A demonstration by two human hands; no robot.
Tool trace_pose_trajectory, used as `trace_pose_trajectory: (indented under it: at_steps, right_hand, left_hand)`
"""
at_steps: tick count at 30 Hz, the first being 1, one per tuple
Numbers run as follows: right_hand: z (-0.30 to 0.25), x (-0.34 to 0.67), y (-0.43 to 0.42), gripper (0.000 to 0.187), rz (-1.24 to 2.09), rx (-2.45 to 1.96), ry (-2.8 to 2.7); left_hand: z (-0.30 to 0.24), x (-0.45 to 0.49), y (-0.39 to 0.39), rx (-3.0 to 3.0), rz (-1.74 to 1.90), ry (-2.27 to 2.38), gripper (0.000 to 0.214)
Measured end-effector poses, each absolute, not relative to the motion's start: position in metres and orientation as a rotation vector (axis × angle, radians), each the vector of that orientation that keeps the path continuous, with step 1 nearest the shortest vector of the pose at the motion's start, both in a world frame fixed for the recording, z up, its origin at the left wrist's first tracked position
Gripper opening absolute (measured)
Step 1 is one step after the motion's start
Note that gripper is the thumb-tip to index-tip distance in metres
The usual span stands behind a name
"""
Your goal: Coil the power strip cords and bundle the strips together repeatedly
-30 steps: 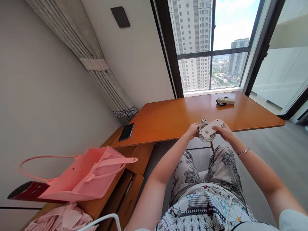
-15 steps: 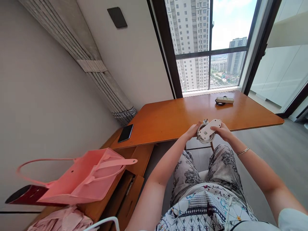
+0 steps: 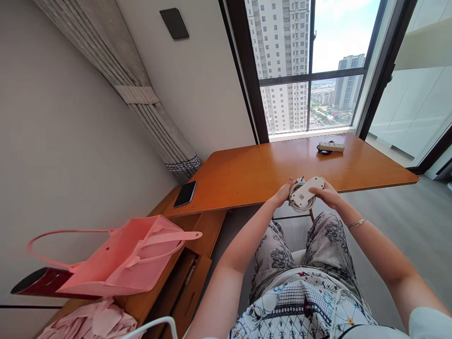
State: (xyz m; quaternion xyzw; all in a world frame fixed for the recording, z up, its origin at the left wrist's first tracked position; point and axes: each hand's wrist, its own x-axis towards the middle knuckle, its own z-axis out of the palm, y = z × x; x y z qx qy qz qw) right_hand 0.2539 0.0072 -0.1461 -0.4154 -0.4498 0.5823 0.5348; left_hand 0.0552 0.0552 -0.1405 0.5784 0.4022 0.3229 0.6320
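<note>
Between my two hands, above my lap by the table's near edge, is a white power strip with its underside and a small square label facing me. Its white cord is coiled in loops around the left part of the strip, and the plug pokes up at the top. My left hand is closed on the coiled cord at the left side. My right hand grips the strip's right end, thumb flat on the underside.
On the wooden table lie a second power strip with a black cord, near the window, and a black tablet at the left. A pink bag and pink cloth rest on the lower cabinet at left.
Both hands hold the power strip as before, almost in the same place. The view has shifted slightly.
</note>
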Motion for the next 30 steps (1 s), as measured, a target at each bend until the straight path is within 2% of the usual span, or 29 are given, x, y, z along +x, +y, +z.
trace_pose_trajectory:
  at_steps: [4, 10, 15, 23, 27, 30]
  right_hand:
    - [-0.144, 0.251, 0.003, 0.052, 1.329, -0.961, -1.194]
    - [-0.135, 0.244, -0.002, 0.049, 1.221, -0.924, -1.301]
    - [-0.131, 0.243, 0.0, 0.052, 1.256, -0.928, -1.208]
    - [-0.134, 0.251, 0.003, 0.054, 1.423, -0.894, -1.14]
    - [-0.139, 0.255, 0.003, 0.05, 1.497, -0.912, -1.146]
    - [-0.141, 0.255, 0.004, 0.049, 1.498, -0.934, -1.131]
  left_hand:
    - [-0.143, 0.054, 0.059, 1.122, 0.788, 0.966, 0.044]
    - [-0.139, 0.047, 0.063, 1.129, 0.735, 0.993, 0.047]
    - [-0.141, 0.048, 0.064, 1.225, 0.73, 0.987, 0.028]
    - [-0.146, 0.039, 0.058, 1.281, 0.618, 0.703, 0.066]
    - [-0.149, 0.04, 0.057, 1.398, 0.583, 0.744, 0.061]
    - [-0.147, 0.048, 0.057, 1.465, 0.685, 0.727, 0.053]
